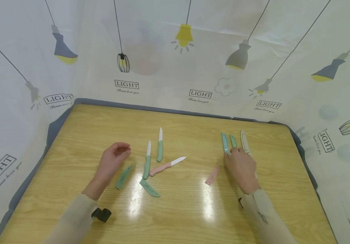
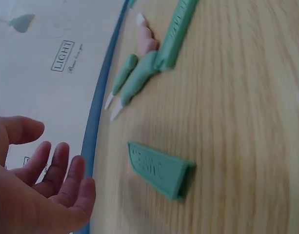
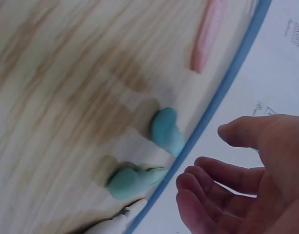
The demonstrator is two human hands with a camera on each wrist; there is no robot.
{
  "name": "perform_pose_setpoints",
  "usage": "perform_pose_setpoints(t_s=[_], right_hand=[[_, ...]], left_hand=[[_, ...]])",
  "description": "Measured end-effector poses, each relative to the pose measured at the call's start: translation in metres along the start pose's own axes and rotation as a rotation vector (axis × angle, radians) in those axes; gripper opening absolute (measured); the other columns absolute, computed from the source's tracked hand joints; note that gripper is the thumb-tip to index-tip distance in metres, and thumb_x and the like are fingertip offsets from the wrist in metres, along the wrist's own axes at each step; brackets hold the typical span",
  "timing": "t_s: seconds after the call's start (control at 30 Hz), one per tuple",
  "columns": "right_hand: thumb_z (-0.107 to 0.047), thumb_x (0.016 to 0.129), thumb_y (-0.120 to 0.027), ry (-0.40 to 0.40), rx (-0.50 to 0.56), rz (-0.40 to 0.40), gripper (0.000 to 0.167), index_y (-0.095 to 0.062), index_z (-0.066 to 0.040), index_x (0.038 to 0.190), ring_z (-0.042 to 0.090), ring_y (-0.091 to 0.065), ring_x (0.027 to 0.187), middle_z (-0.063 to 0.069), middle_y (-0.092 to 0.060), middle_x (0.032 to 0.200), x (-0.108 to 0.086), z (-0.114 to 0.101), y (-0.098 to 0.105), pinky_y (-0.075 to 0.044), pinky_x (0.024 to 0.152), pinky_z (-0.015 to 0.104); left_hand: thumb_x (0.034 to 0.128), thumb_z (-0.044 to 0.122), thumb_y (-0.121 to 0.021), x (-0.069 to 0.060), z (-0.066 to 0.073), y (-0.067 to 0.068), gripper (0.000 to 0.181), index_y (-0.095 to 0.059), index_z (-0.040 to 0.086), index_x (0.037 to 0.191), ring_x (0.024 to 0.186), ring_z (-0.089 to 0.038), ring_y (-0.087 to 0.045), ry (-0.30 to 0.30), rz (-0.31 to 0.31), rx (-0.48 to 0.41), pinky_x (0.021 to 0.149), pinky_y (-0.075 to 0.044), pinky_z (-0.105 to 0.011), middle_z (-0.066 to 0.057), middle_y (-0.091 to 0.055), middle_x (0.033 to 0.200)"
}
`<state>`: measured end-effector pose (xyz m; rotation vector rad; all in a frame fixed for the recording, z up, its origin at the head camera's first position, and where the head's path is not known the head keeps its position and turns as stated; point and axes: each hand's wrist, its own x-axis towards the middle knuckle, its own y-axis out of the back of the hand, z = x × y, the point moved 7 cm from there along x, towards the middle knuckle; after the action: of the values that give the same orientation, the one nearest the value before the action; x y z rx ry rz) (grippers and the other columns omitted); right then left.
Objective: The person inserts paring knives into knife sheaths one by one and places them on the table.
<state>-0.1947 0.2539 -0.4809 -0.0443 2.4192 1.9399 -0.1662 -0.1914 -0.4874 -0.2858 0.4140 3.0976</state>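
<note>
My left hand hovers, fingers loosely bent and holding nothing, beside a green knife sheath. Close by lie two green-handled knives with bare white blades. A pink-handled knife is also unsheathed, and a second green sheath lies below them. Over the right-hand group is my right hand; the right wrist view shows its fingers loosely curved with nothing between them. Under and beyond it are a blue knife, a green knife and a cream knife, their blades covered. My hand partly hides their handles.
A pink sheath lies left of my right hand. The wooden tabletop has a blue-grey edging. Behind and at both sides hangs a white sheet printed with lamps.
</note>
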Motion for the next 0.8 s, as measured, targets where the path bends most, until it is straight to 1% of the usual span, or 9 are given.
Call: perform_pose_setpoints(t_s=[0.07,0.1,0.23,0.37,0.47,0.5,0.63,0.73,0.8], right_hand=[[-0.031,0.106,-0.052,-0.009,0.001,0.008,0.044,-0.065,0.007,0.123,0.029,-0.063,0.072,0.026,-0.065,0.106,-0.003,-0.003,0.004,-0.051,0.047,0.040],[-0.032,0.106,-0.052,-0.011,0.006,0.013,0.045,-0.065,0.006,0.125,0.029,-0.063,0.073,0.027,-0.065,0.110,-0.005,-0.004,0.007,-0.051,0.046,0.039],[-0.033,0.105,-0.052,-0.006,0.029,0.051,0.043,-0.066,0.003,0.125,0.026,-0.060,0.068,0.028,-0.065,0.115,-0.011,-0.008,0.014,-0.046,0.041,0.035],[-0.031,0.104,-0.054,0.020,0.048,0.098,0.041,-0.068,0.003,0.122,0.022,-0.054,0.059,0.028,-0.065,0.114,-0.015,-0.011,0.018,-0.041,0.038,0.031],[-0.031,0.104,-0.055,0.031,0.054,0.115,0.040,-0.068,0.003,0.122,0.021,-0.052,0.057,0.027,-0.065,0.114,-0.017,-0.012,0.020,-0.040,0.037,0.030],[-0.031,0.104,-0.055,0.032,0.055,0.114,0.040,-0.068,0.003,0.122,0.021,-0.052,0.057,0.027,-0.065,0.115,-0.017,-0.012,0.020,-0.040,0.037,0.029],[-0.030,0.103,-0.056,0.037,0.066,0.110,0.040,-0.068,0.003,0.122,0.021,-0.052,0.057,0.026,-0.065,0.113,-0.018,-0.013,0.020,-0.040,0.037,0.030],[-0.029,0.102,-0.057,0.044,0.069,0.118,0.039,-0.069,0.004,0.119,0.022,-0.054,0.061,0.025,-0.066,0.110,-0.018,-0.013,0.020,-0.042,0.039,0.030],[-0.029,0.102,-0.057,0.043,0.067,0.121,0.038,-0.069,0.004,0.119,0.024,-0.056,0.065,0.024,-0.067,0.109,-0.018,-0.013,0.020,-0.044,0.041,0.031]], left_hand=[[0.1051,0.020,-0.060,0.000,0.000,-0.001,0.039,-0.057,-0.003,0.137,0.126,-0.033,-0.057,-0.022,-0.033,0.125,0.106,-0.051,-0.045,-0.022,-0.060,0.137],[0.1053,0.022,-0.060,0.000,-0.001,-0.002,0.041,-0.057,-0.002,0.138,0.129,-0.036,-0.055,-0.031,-0.048,0.186,0.108,-0.049,-0.051,-0.022,-0.059,0.140],[0.1037,0.028,-0.062,-0.001,-0.002,-0.004,0.047,-0.058,-0.002,0.140,0.136,-0.047,-0.048,-0.074,-0.085,0.402,0.110,-0.042,-0.065,-0.026,-0.053,0.145],[0.0993,0.030,-0.069,-0.001,-0.001,-0.006,0.057,-0.055,-0.006,0.141,0.135,-0.053,-0.045,-0.115,-0.084,0.599,0.109,-0.024,-0.083,-0.033,-0.049,0.145],[0.0949,0.034,-0.075,-0.002,-0.004,-0.006,0.068,-0.051,-0.007,0.144,0.136,-0.055,-0.042,-0.111,-0.086,0.711,0.105,-0.012,-0.090,-0.035,-0.046,0.147],[0.0936,0.035,-0.076,-0.003,-0.006,-0.007,0.072,-0.049,-0.007,0.145,0.136,-0.055,-0.042,-0.106,-0.093,0.729,0.107,-0.013,-0.089,-0.035,-0.045,0.147],[0.0900,0.038,-0.081,-0.010,-0.013,-0.009,0.081,-0.047,-0.009,0.146,0.133,-0.055,-0.045,-0.129,-0.125,0.778,0.110,-0.034,-0.076,-0.036,-0.045,0.146],[0.0878,0.037,-0.084,-0.018,-0.016,-0.010,0.083,-0.047,-0.012,0.144,0.129,-0.054,-0.048,-0.157,-0.124,0.802,0.105,-0.045,-0.067,-0.036,-0.046,0.143],[0.0859,0.037,-0.086,-0.021,-0.016,-0.011,0.084,-0.048,-0.012,0.143,0.126,-0.053,-0.049,-0.172,-0.110,0.821,0.102,-0.047,-0.065,-0.035,-0.048,0.140]])
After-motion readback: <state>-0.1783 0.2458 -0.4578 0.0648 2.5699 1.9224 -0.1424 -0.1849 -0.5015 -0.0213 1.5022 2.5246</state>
